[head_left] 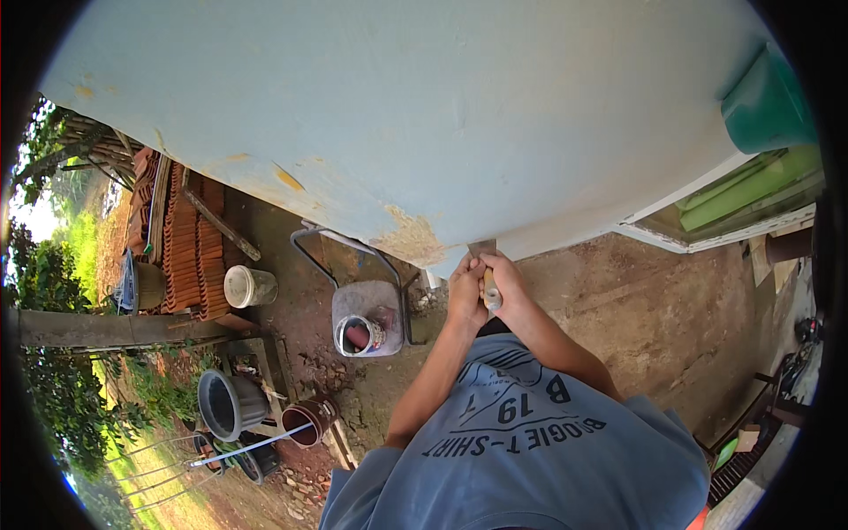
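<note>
Both my hands are closed round a scraper (491,296) with a light handle and a flat metal blade. My left hand (465,290) wraps it from the left, and my right hand (511,283) grips it from the right. Its blade points away from me at the lower part of a pale blue wall (371,115); whether the edge touches the surface I cannot tell. Left of the blade, a patch of bare, yellowish wall (411,234) shows where paint is gone. Smaller yellowish marks dot the wall farther left.
At my left stands a metal-framed chair (386,296) bearing a white bucket (359,336). Beyond it are another white bucket (251,286), stacked roof tiles (196,238), and a grey pot (231,405). A framed window (742,203) and a green container (770,104) are at the right.
</note>
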{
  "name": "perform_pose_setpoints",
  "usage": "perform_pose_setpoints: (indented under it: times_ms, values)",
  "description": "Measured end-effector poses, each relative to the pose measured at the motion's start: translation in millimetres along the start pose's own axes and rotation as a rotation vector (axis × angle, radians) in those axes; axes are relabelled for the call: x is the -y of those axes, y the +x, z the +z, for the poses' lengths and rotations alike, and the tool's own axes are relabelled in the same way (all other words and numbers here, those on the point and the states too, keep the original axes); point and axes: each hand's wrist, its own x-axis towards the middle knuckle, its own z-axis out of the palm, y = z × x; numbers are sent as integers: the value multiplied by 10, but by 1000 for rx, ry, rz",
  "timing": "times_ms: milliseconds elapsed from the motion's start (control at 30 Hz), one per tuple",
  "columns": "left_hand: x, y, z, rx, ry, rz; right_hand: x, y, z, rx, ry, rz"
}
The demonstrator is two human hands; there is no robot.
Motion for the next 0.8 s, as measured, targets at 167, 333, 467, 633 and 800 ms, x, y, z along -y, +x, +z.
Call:
perform_pose_setpoints:
  times_ms: [167, 333, 467, 633, 800]
  values:
    - [124, 135, -154, -115, -44, -13, -149, 276, -36, -153, -29, 103]
    - [77, 187, -240, -15, -25, -32, -114, 165, -62, -47, 8, 47]
    - [315, 541, -648, 16, 13, -107, -406, 811, -453, -149, 87, 105]
    - [197, 56, -573, -62, 964, 400, -365, 673, -931, -80, 35, 191]
    - [-498, -613, -122, 22, 1468, 1330, -570, 788, -2081, -349, 268, 180]
